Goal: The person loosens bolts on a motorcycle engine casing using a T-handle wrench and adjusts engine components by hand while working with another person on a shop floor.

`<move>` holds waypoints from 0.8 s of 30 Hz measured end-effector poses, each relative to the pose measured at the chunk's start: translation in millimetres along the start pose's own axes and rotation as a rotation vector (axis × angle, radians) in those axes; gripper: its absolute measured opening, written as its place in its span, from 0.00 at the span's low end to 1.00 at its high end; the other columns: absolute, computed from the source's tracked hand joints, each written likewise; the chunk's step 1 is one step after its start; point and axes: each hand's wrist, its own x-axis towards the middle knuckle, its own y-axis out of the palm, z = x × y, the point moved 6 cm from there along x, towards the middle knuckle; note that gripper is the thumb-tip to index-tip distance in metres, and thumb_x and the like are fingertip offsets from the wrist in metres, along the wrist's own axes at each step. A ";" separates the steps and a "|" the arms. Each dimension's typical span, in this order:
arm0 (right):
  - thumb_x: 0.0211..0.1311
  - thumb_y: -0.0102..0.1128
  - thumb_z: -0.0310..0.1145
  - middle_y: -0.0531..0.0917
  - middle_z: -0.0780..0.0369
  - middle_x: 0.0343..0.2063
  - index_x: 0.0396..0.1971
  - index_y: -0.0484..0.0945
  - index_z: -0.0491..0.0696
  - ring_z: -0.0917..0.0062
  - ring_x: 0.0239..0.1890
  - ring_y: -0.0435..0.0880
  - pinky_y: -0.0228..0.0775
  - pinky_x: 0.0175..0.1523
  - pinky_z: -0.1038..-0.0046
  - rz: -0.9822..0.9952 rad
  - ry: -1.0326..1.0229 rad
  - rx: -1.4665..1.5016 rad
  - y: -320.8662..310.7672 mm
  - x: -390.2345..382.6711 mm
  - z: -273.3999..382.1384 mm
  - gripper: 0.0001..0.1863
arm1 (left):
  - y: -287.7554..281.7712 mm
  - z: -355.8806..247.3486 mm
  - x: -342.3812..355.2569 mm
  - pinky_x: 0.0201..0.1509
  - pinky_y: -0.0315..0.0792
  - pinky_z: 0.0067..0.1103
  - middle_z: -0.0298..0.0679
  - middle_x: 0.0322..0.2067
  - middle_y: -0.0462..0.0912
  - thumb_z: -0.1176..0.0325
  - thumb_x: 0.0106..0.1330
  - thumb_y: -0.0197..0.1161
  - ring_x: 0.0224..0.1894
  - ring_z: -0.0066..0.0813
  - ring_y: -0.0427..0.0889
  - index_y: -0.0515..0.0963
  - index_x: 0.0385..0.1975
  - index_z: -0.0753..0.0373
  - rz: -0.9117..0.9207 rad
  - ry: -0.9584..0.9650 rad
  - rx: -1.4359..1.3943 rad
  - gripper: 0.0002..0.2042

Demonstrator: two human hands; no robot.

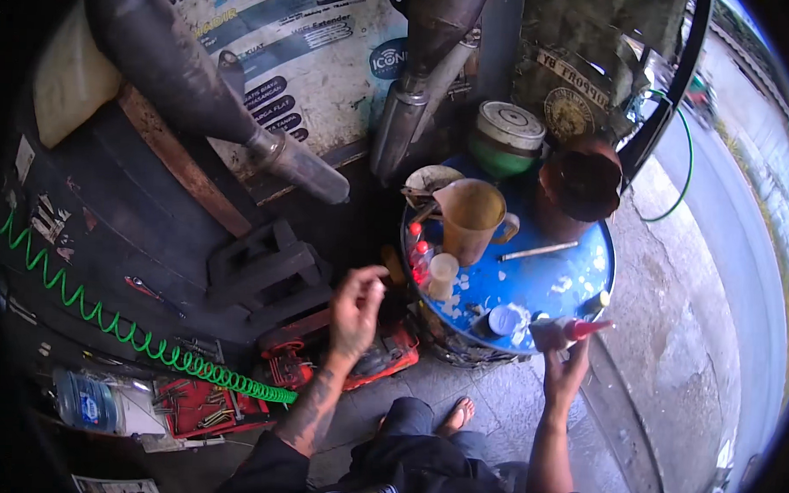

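Note:
My right hand [564,374] is closed around a small dark squeeze bottle [550,333] with a red pointed nozzle, held over the near right rim of a blue drum [532,286]. My left hand [357,315] is in the air left of the drum, its fingers loosely bent and apart, with nothing in them. On the drum top stand a stained measuring jug [472,221], a small translucent cup [443,276] and red-capped bottles [421,254]. A round pale lid [504,320] lies close to the squeeze bottle. Behind the jug lies a thin stick [539,251].
A rusty pot [579,190] and a green container [506,139] stand at the drum's back. Exhaust pipes [302,165] hang overhead. A green coiled hose [148,346] runs past a red tool tray [205,408] and a red machine [382,359]. A road [742,259] passes at right.

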 end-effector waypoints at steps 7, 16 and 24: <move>0.45 0.65 0.23 0.81 0.52 0.39 0.52 0.66 0.39 0.67 0.45 0.80 0.68 0.50 0.69 0.125 0.095 0.050 52.8 80.5 -77.3 0.30 | 20.3 31.2 128.9 0.30 0.68 0.15 0.33 0.29 0.75 0.73 0.64 0.55 0.26 0.16 0.71 0.77 0.39 0.64 -0.002 0.180 0.353 0.07; 0.46 0.67 0.23 0.79 0.56 0.41 0.50 0.69 0.39 0.73 0.45 0.77 0.66 0.52 0.72 0.188 0.173 -0.037 78.1 93.0 -101.3 0.27 | 64.0 73.0 205.7 0.36 0.72 0.31 0.40 0.33 0.76 0.70 0.60 0.57 0.35 0.43 0.78 0.76 0.39 0.59 0.230 0.202 0.605 0.08; 0.45 0.65 0.24 0.68 0.53 0.55 0.63 0.54 0.43 0.68 0.59 0.64 0.50 0.65 0.67 0.215 0.214 -0.008 82.3 81.6 -104.4 0.42 | 75.5 82.8 239.7 0.34 0.74 0.32 0.40 0.31 0.75 0.71 0.58 0.59 0.33 0.44 0.79 0.77 0.39 0.57 0.296 0.288 0.767 0.09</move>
